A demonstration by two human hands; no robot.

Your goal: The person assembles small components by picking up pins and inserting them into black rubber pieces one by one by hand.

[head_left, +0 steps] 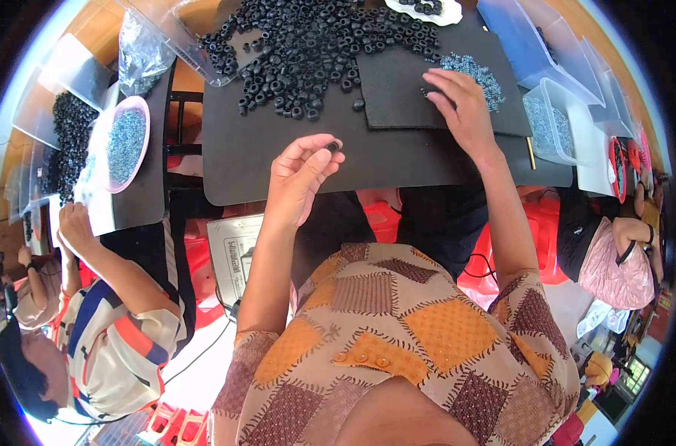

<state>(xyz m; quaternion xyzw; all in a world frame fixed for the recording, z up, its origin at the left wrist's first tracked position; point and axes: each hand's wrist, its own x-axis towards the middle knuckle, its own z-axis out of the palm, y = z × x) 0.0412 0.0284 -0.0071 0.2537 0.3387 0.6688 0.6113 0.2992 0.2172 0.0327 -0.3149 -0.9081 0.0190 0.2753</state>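
My left hand (pixel 306 172) is closed, with a small black ring-shaped part (pixel 333 148) pinched between thumb and fingers above the near side of the dark table. Over a black foam mat (pixel 397 93) is my right hand (pixel 463 108), its thumb and fingers apart. Something tiny shows by its fingertips, too small to name. Just beyond that hand, small bluish-silver pieces (pixel 481 78) lie heaped on the mat. A large pile of the same kind of black parts (pixel 308 52) spreads across the table's far side, and one lone black part (pixel 359 105) rests by the mat's left edge.
A clear tub of bluish pieces (pixel 550 123) stands at the right, with larger clear bins (pixel 539 41) behind it. A thin yellow stick (pixel 531 153) lies near the mat's corner. At left, a co-worker (pixel 122 327) sits by a pink-rimmed bowl (pixel 146 141).
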